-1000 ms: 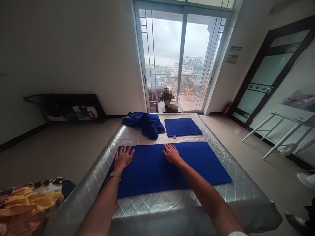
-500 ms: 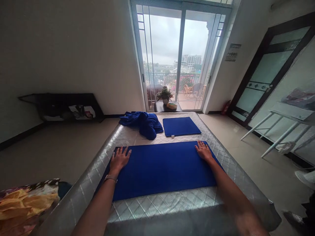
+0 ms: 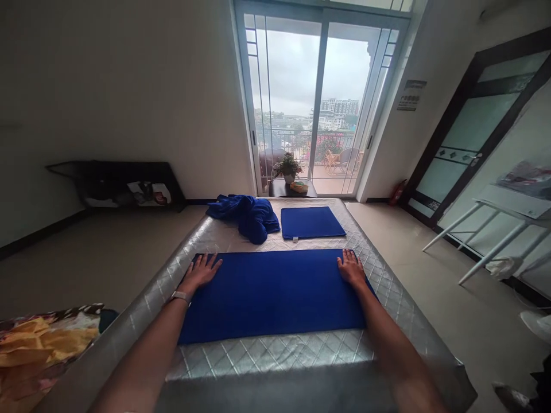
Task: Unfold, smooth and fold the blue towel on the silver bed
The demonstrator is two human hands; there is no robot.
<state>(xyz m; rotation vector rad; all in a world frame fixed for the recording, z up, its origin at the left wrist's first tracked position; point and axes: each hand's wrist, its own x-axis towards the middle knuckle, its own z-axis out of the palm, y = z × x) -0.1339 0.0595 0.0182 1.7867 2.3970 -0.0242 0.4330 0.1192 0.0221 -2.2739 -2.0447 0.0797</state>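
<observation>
A long blue cloth, probably a towel, lies flat across the quilted silver mattress. My left hand rests on its far left corner with the fingers spread. On the far right corner lies my right hand, palm down, fingers stretched out. Neither hand grips anything. Beyond the cloth sits a smaller, neatly folded blue cloth with a white tag at its near edge. To its left is a crumpled heap of blue cloth.
Past the mattress stands a small dark table with a potted plant, before a sliding glass door. Colourful fabric is piled at the lower left. A white-legged stool and a fire extinguisher are on the right.
Both hands have shifted slightly outward and nearer the corners of the long cloth, whose left side now lies straighter. The camera view has turned a little.
</observation>
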